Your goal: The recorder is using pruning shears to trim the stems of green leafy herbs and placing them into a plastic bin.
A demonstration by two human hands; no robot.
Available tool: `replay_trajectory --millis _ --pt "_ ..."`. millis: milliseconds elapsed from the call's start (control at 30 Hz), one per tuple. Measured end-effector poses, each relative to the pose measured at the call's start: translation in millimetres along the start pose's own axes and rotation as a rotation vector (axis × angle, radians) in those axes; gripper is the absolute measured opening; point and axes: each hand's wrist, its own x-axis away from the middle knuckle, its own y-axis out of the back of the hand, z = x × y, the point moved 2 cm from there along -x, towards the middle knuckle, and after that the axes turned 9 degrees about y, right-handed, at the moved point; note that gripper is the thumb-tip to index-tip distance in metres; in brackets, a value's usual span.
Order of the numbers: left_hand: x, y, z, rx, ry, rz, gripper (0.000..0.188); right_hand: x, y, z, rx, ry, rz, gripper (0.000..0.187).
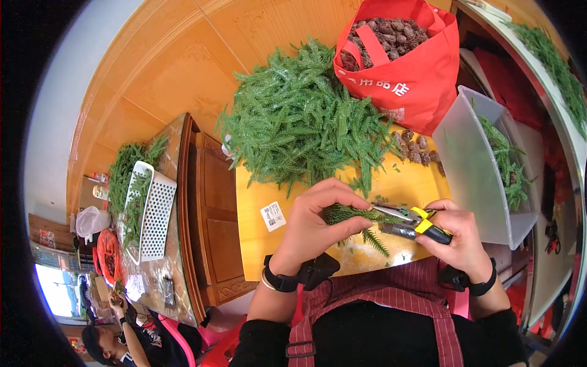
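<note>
My left hand (315, 220) is closed in a pinch on a green artificial pine sprig (374, 242) just above the yellow table (255, 235). My right hand (457, 237) is wrapped round a pair of pliers (435, 232) with yellow and black handles. The metal jaws point left and meet the sprig's stem end, close to my left fingertips. Whether the jaws touch the stem, I cannot tell. Beyond my hands rises a big heap of green pine sprigs (299, 116). Small green clippings lie about the tabletop.
A red bag (422, 79) full of pine cones stands at the back right, with several loose cones (414, 150) before it. On the right, a clear plastic bin (477, 177) holds greenery. At left, a white perforated basket (157, 214) sits on another table; a co-worker (131, 342) is beyond.
</note>
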Motion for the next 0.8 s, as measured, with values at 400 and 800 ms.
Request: replay_trajectory --millis 400,800 --pt "3 0 1 -0.074 -0.152 -0.035 0.023 1 3 5 0.000 -0.002 0.030 0.020" --pt "-1 6 -6 -0.360 -0.620 -0.065 0.024 2 12 7 -0.082 0.041 0.144 0.029"
